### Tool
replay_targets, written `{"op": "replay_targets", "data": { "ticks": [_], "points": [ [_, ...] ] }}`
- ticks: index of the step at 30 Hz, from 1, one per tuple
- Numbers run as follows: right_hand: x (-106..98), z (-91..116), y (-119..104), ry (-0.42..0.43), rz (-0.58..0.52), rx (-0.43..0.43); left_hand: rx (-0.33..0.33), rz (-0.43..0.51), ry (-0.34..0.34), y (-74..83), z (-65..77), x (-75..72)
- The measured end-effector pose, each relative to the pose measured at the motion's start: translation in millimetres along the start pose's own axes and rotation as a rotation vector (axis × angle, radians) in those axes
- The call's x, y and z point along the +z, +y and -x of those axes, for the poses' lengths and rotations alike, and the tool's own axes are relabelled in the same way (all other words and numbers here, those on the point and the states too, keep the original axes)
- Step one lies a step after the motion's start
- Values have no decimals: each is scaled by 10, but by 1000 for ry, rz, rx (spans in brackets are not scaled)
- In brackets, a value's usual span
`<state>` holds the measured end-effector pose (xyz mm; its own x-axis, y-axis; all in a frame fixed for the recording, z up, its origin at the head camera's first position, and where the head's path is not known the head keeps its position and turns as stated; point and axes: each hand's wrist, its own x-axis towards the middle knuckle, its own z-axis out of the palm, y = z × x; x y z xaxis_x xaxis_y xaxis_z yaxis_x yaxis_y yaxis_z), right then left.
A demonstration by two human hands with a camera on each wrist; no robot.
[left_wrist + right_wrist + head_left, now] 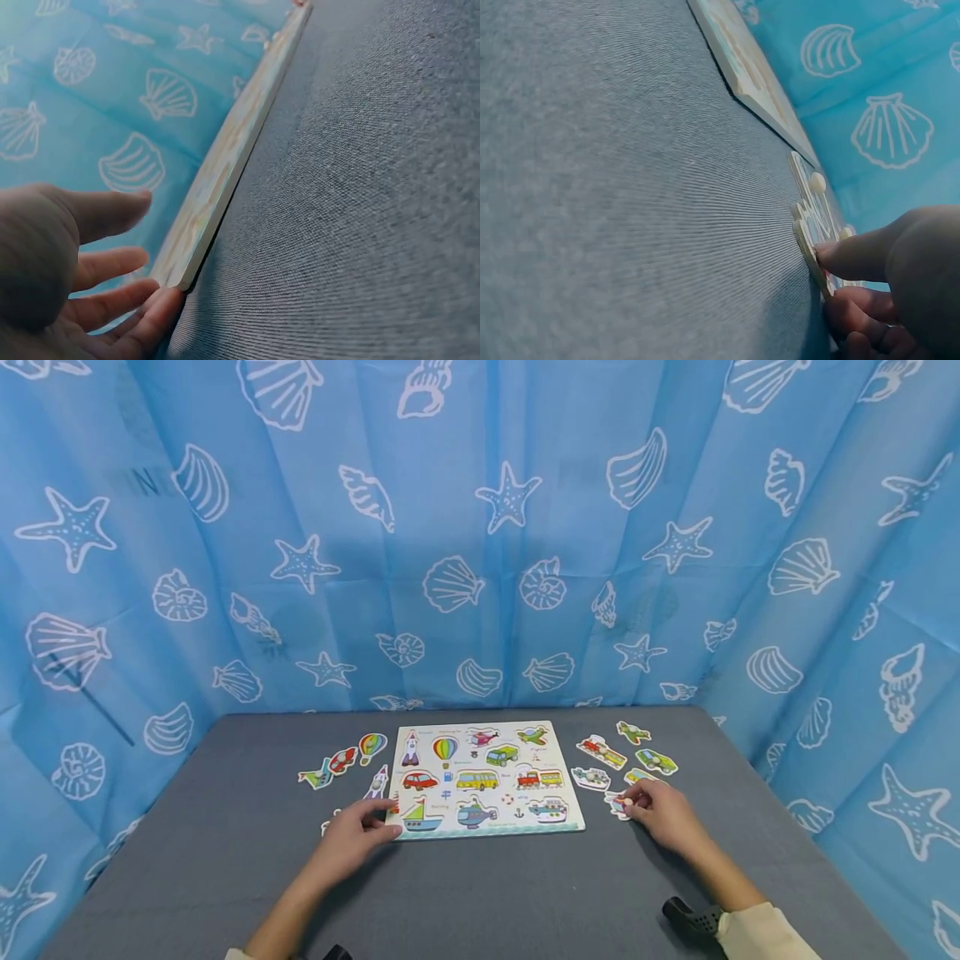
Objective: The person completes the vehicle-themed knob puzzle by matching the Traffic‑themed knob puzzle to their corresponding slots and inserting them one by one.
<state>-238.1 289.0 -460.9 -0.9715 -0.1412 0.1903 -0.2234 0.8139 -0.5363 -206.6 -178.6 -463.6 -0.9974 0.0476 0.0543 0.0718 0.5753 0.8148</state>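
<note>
A wooden peg puzzle board (pixel 495 837) with printed vehicles lies flat on the table. My left hand (pixel 358 835) is at its lower left corner, and in the left wrist view the lower fingers (pixel 161 319) touch that corner while the thumb stands apart. Right of the board, my right hand (pixel 663 814) pinches a small knobbed puzzle piece (pixel 617 806) low at the table. The right wrist view has the thumb on top of this piece (pixel 808 251) and curled fingers by its edge. Its picture is partly covered by the hand.
Several loose pieces lie on the right, among them a train (pixel 602 752), a ship (pixel 591 778), a green truck (pixel 657 762) and a plane (pixel 633 732). To the left are a balloon (pixel 372 747), a red car (pixel 342 761), a sailboat (pixel 316 774) and a rocket (pixel 377 782).
</note>
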Motion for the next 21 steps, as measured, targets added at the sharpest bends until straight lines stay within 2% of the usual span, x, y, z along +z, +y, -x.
{"op": "replay_targets", "data": {
  "ticks": [3,9,12,21],
  "points": [
    [-23,-10,-1,-17,-1,19,-3,-13,-9,8,-28,8],
    [-46,-14,-27,-16,-7,34,14,-44,-69,22,-86,14],
    [-43,-12,-37,-24,-9,47,10,-85,-68,31,-108,22],
    [-12,-7,-49,-32,-4,54,77,-166,-63,2,-100,16]
  ]
}}
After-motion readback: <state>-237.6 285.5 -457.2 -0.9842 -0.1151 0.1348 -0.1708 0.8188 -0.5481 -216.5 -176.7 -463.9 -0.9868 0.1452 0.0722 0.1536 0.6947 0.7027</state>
